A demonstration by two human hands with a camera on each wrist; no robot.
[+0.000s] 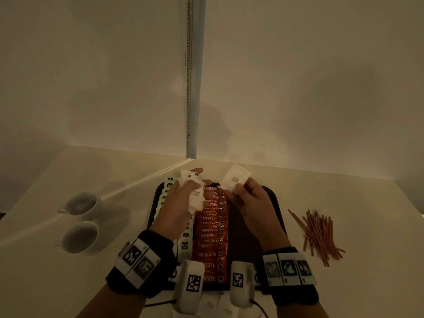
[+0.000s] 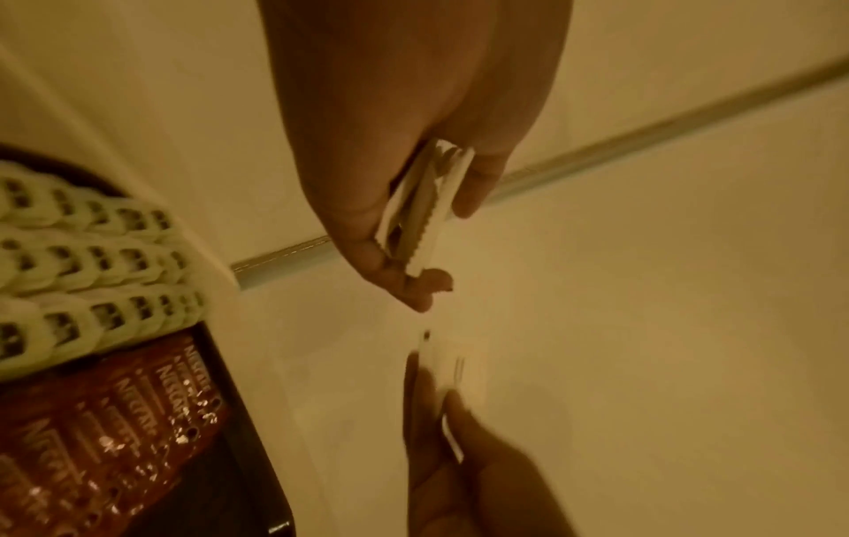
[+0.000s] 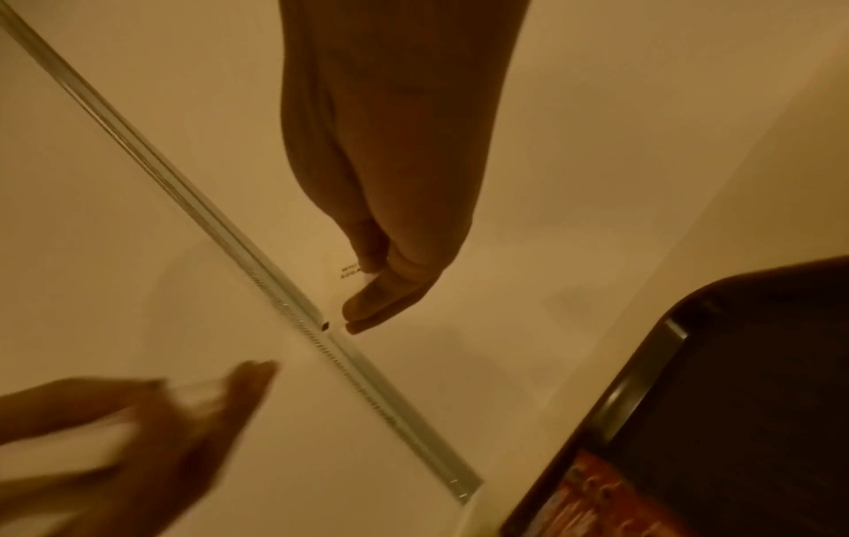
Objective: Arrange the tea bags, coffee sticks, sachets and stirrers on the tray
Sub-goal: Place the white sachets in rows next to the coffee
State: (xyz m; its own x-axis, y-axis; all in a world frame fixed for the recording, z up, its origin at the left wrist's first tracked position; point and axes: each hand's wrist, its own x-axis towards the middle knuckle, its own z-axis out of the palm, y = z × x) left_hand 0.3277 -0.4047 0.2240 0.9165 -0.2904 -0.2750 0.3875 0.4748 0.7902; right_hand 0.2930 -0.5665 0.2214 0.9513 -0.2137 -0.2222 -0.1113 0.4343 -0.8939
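While hands point(image 1: 183, 198) hold sachets point(image 1: 235, 180), two cups point(image 1: 80, 236) wait

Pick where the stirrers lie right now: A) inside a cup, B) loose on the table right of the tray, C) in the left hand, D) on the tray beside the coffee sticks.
B: the stirrers lie in a loose pile on the table, apart from the tray and to its right.
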